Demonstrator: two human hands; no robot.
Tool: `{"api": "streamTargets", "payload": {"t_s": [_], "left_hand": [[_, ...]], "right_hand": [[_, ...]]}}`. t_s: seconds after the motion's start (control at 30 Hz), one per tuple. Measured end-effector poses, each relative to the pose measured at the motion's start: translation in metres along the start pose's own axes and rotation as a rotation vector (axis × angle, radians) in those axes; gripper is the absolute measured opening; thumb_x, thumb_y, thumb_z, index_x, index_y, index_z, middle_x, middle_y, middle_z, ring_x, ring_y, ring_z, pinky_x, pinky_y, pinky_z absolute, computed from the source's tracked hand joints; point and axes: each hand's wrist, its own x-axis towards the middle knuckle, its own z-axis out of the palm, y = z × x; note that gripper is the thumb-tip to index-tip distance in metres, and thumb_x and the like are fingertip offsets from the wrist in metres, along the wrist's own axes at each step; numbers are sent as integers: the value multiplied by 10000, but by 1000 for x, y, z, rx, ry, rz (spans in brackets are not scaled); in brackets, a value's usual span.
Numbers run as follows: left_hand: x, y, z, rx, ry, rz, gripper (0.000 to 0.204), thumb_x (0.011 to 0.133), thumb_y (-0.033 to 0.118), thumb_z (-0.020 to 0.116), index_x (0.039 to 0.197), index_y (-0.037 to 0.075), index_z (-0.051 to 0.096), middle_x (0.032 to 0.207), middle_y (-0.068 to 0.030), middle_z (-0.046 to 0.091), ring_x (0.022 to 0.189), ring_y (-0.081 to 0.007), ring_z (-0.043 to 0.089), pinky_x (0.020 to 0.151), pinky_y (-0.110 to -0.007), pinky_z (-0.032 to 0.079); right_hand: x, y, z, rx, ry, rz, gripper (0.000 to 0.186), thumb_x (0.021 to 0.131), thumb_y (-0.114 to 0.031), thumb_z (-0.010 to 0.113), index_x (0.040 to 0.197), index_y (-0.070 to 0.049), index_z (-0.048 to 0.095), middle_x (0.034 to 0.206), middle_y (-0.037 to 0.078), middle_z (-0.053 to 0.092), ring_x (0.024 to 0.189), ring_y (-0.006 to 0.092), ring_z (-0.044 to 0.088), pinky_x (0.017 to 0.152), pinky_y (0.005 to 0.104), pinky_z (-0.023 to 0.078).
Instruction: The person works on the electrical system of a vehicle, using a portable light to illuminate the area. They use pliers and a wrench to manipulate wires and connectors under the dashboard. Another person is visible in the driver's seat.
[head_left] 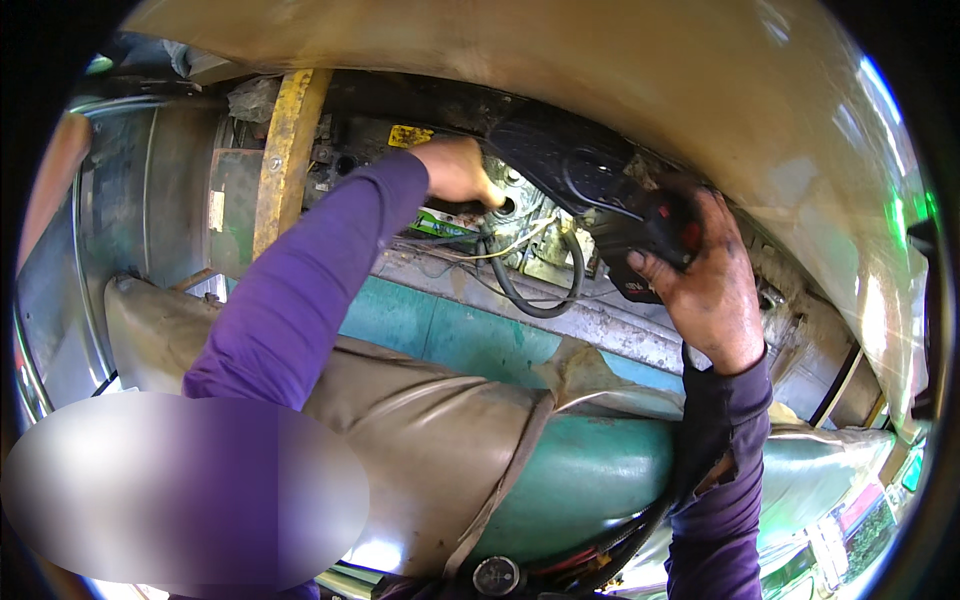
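My right hand [712, 290] is wrapped round a black hand tool [655, 235] with a red button and a block-shaped base, like a cordless power tool. Its front end is lost among the dark parts. On the left, my left hand [455, 168] reaches in under the overhang, fingers curled, with one fingertip at a round hole in a bright, greasy metal housing [540, 240]. Whatever those fingers hold, if anything, is hidden. A thick black hose [535, 308] loops below the housing, and thin pale wires [515, 243] cross it.
A scratched yellow bar [290, 155] stands left of my left arm. Overhead hangs a tan panel [620, 70]. Nearer me lie a brown cover [420, 430], a green padded surface [580, 480] and dark cables [630, 545]. A small round gauge [497, 575] sits at the lower edge.
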Motion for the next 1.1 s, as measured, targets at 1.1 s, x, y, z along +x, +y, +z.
{"api": "streamTargets", "payload": {"t_s": [1.1], "left_hand": [[-3,-36,-47,52,-140,-291,575,683,369,892,1081,-32,782,1087,-210,771,980,-308,742,867,-412,574]], "right_hand": [[1,-15,13,-52,35,-161,726,623,-99,910,1293,-65,633,1191,160,636,1117,409,572,984,480,480]]}}
